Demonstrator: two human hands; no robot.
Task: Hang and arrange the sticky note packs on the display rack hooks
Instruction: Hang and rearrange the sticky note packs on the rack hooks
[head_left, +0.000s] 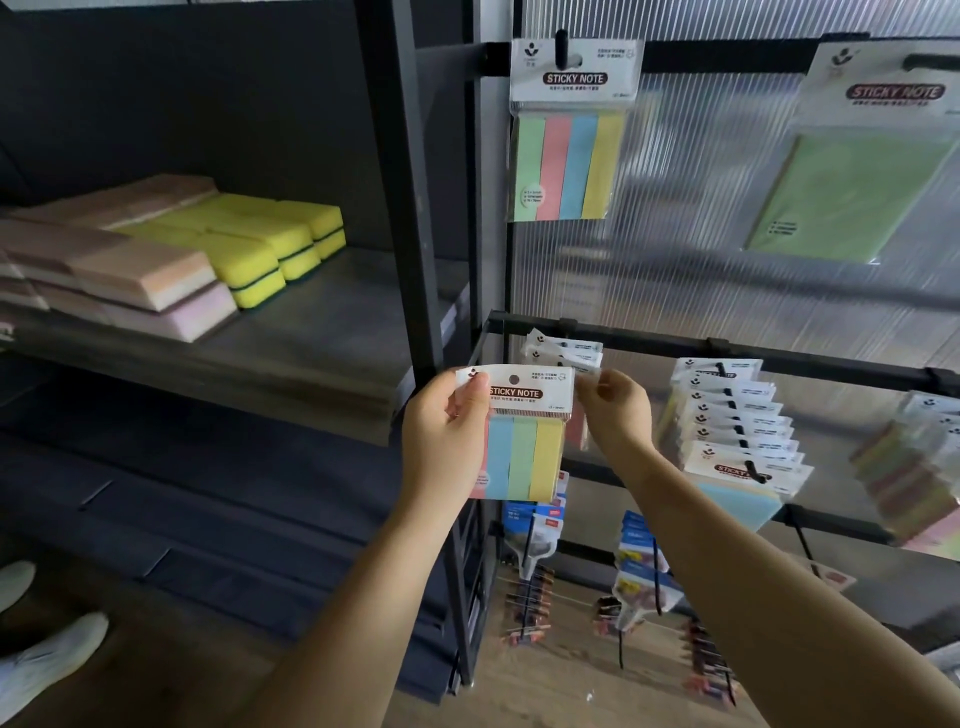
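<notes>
Rack (727, 348) with ribbed translucent back panel and black crossbars fills the right half of the head view; partly stocked. Top bar: one striped sticky note pack (569, 130) hangs alone on its hook, and a large green pad pack (852, 171) hangs to its right, blurred. Middle bar: a full row of packs (737, 421) sits threaded on one hook, and another bunch (914, 467) shows at the far right edge. At the left end of that bar a few white header cards (563, 351) are already on a hook.

Grey shelf unit (322, 312) on the left holds yellow sponges (270, 239) and pinkish blocks (119, 260); not part of this job.

Pack in hand (519, 431): pink, blue, green and yellow strips, header reading STICKY NOTE, punch hole visible and not on any hook yet. It is held just in front of and below the left-end hook of the middle bar.

Left hand (447, 436) grips the pack along its left edge, thumb over the header. Right hand (615, 410) pinches something thin at the pack's top right corner; whether that is this pack's header or the packs behind, cannot tell.

Judgement: well along, several hooks loaded. Remaining: thread this pack, then straighten the skewed headers on that hook.
</notes>
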